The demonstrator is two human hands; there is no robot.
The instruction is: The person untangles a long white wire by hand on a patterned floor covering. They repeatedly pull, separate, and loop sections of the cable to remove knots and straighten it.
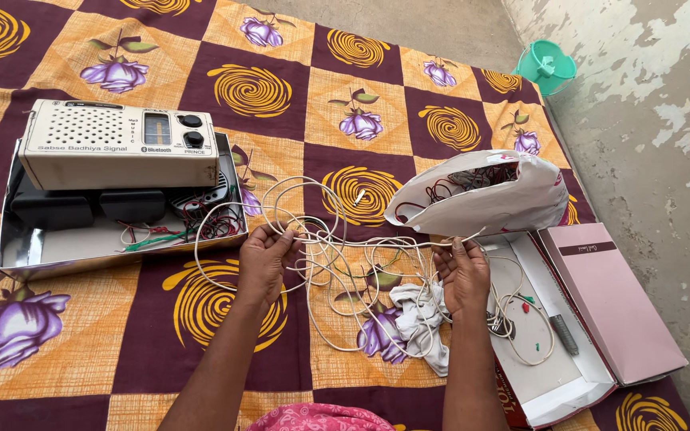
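Head view: left hand (267,259) and right hand (463,274), each pinching the tangled white wire (337,255) spread over the bedsheet (201,319). Risk: pulling apart tightens knots. Beyond: white bag (513,209), radio (117,144) on its tray (65,251), snaggable.

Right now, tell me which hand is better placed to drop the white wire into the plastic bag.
The right hand, probably. It grips the tangled white wire just below the open plastic bag. The left hand holds the wire too, but nearer the radio.
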